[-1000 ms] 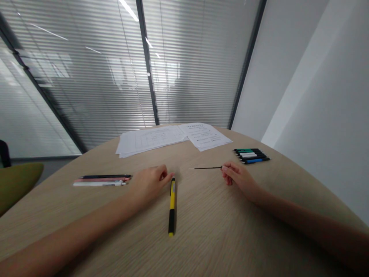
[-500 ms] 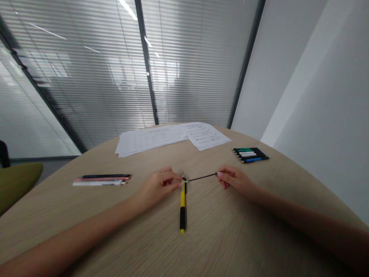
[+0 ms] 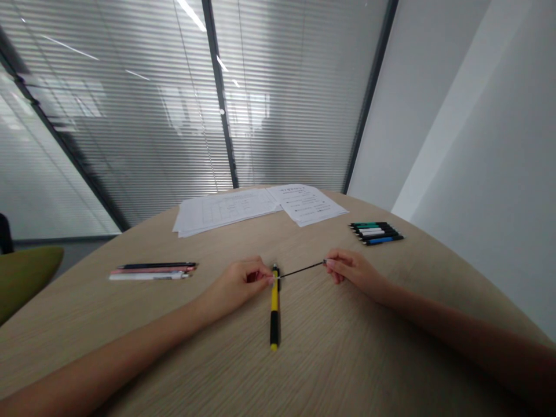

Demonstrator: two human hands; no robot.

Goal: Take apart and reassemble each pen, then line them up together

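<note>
A thin black pen refill (image 3: 302,270) slants between my two hands, its right end raised. My right hand (image 3: 350,271) pinches that end between thumb and fingers. The thumb and forefinger of my left hand (image 3: 243,281) are closed at the pale left end of the refill. Right under those fingertips a yellow and black pen (image 3: 274,307) lies lengthwise on the wooden table (image 3: 330,359). Whether the left fingers also touch this pen I cannot tell.
Three pencils or pens (image 3: 152,270), black, pink and white, lie to the left. A row of several pens (image 3: 376,233) in green, white, black and blue lies at the right. Printed sheets (image 3: 228,209) are at the back, and a green chair (image 3: 28,278) stands beyond the left edge.
My left thumb and forefinger have closed together at the refill's left end, which has come slightly nearer to me. The right hand has barely moved.
</note>
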